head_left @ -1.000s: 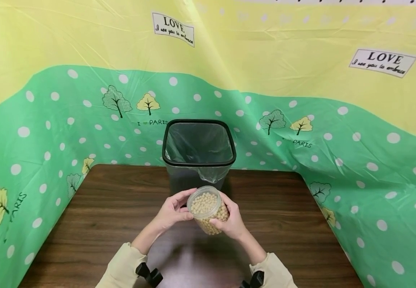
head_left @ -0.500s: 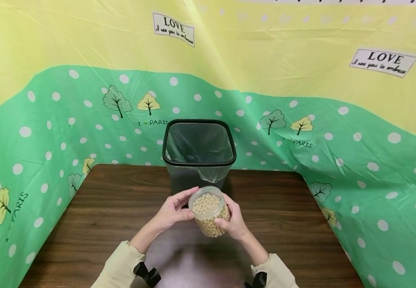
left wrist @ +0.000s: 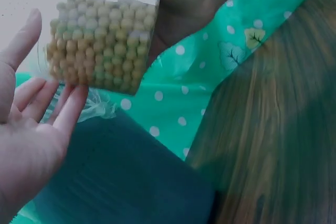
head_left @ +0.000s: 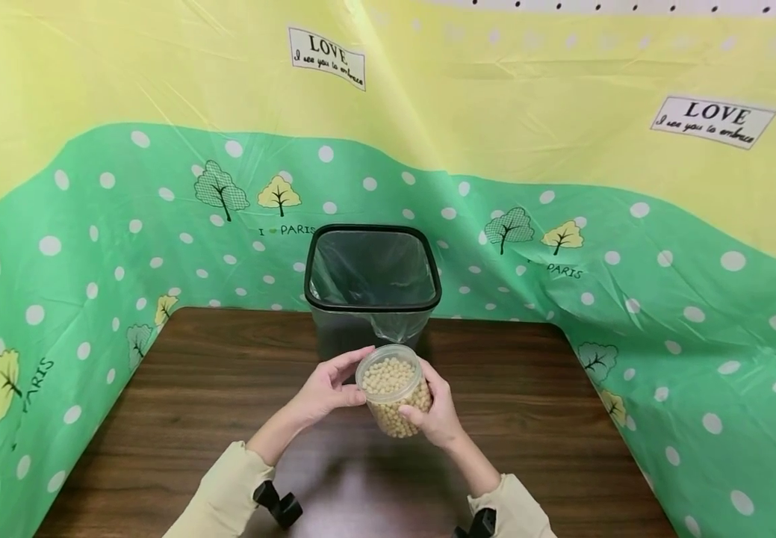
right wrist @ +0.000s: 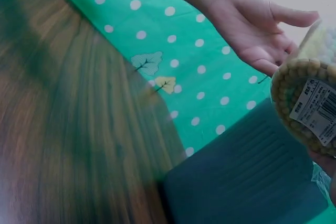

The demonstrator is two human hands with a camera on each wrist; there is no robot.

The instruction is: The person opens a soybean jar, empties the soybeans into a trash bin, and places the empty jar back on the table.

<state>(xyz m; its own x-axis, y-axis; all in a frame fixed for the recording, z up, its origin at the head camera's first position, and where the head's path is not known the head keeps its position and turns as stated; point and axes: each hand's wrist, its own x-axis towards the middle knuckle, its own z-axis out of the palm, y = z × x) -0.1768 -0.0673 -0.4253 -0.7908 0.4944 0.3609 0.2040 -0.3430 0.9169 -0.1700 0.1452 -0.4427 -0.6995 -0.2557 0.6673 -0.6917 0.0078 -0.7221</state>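
Note:
A clear plastic jar full of pale round beans is held up over the near side of the table, its top tilted left. My right hand grips it round the side, thumb across the front. My left hand has its thumb and fingertips at the jar's rim. In the left wrist view, the left fingertips touch the jar from below, close to the rim. A white barcode label shows on the jar's base in the right wrist view.
Behind the jar stands a dark square bin with a black rim and a clear plastic liner. It is on a brown wooden table, backed and flanked by a green and yellow printed curtain.
The jar has shifted slightly to the right and stands a little more upright. Both hands have stayed on it, with the left hand following the rim a little.

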